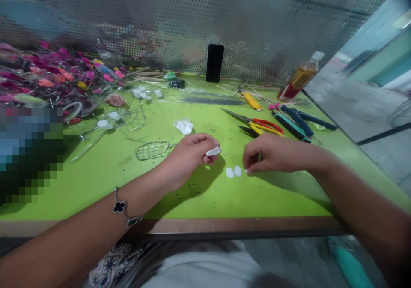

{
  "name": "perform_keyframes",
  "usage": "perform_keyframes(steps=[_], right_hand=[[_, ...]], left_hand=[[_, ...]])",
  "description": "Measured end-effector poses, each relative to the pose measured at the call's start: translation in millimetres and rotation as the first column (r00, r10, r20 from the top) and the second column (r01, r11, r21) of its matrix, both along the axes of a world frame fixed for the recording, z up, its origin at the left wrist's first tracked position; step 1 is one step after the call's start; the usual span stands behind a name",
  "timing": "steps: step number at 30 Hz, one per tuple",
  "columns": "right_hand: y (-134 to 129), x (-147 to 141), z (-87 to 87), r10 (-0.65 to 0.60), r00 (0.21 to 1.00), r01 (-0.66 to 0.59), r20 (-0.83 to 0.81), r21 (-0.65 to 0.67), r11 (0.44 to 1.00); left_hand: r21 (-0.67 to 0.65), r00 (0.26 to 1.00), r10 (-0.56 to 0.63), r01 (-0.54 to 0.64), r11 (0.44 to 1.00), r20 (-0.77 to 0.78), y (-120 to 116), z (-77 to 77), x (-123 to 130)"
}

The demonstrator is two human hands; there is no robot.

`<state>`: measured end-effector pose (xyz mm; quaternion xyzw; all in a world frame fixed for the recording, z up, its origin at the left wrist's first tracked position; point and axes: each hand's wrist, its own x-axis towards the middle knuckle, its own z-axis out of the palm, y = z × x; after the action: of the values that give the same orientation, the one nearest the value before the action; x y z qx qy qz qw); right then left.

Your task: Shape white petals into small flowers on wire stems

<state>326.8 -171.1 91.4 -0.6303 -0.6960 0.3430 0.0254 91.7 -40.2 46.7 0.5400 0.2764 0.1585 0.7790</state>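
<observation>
Pinching a white cut piece point(212, 151) between thumb and fingers, the left hand point(192, 155) stands nearly closed. The right hand point(272, 154) is curled, its fingertips point(249, 167) down at a small white bit point(246, 171) on the green table point(180, 202); hold on it cannot be confirmed. Two white ovals point(230, 172) lie between the hands, within reach of both. An oval wire frame point(153, 151) sits further left.

We face a perforated metal screen point(205, 13) across the top of the frame; at the right, past the lime-green surface point(205, 198), we see a grey concrete floor point(349, 108) and teal walls point(382, 52).
</observation>
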Motion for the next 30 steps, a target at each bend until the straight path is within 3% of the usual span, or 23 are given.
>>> perform_keyframes(steps=[6, 9, 13, 16, 21, 22, 24, 26, 27, 30], right_hand=[[25.9, -11.4, 12.0, 0.095, 0.978, -0.074, 0.185, -0.115, 0.991], [41.0, -11.9, 14.5, 0.118, 0.963, -0.052, 0.243, -0.26, 0.964], [46.1, -8.4, 14.1, 0.008, 0.967, 0.131, 0.256, -0.519, 0.845], [36.4, -8.8, 14.2, -0.047, 0.949, 0.223, 0.312, -0.558, 0.799], [16.1, 1.1, 12.7, -0.194, 0.971, 0.238, 0.14, -0.642, 0.729], [14.3, 5.5, 13.3, -0.19, 0.975, 0.22, 0.116, -0.642, 0.735], [13.7, 12.9, 16.9, -0.117, 0.984, 0.172, 0.134, -0.541, 0.824], [17.3, 14.9, 23.3, 0.03, 0.97, 0.051, 0.242, -0.32, 0.946], [20.4, 13.0, 26.9, 0.106, 0.943, -0.041, 0.316, -0.207, 0.977], [32.7, -1.5, 35.4, 0.291, 0.82, -0.298, 0.493, -0.067, 0.952]], left_hand=[[0.026, 1.0, -0.007, 0.007, 1.0, 0.014, -0.7, 2.5, 0.6], [0.05, 1.0, -0.022, 0.022, 0.999, 0.006, -0.1, 4.0, -0.6], [0.071, 1.0, -0.018, 0.02, 0.997, -0.019, 1.5, 4.9, -1.6], [0.09, 1.0, -0.017, 0.018, 0.996, -0.016, 2.5, 5.1, -2.2], [0.124, 0.999, -0.042, 0.041, 0.991, 0.01, 2.5, 5.8, -4.8], [0.124, 0.999, -0.046, 0.043, 0.991, 0.018, 2.2, 6.0, -5.3], [0.129, 0.999, -0.045, 0.042, 0.991, 0.023, 1.8, 6.3, -6.1], [0.141, 0.999, -0.045, 0.04, 0.989, 0.027, 1.5, 6.2, -6.2], [0.147, 0.999, -0.046, 0.041, 0.988, 0.028, 1.6, 5.9, -6.0], [0.16, 0.998, -0.055, 0.051, 0.986, 0.021, 2.9, 3.5, -5.2]])
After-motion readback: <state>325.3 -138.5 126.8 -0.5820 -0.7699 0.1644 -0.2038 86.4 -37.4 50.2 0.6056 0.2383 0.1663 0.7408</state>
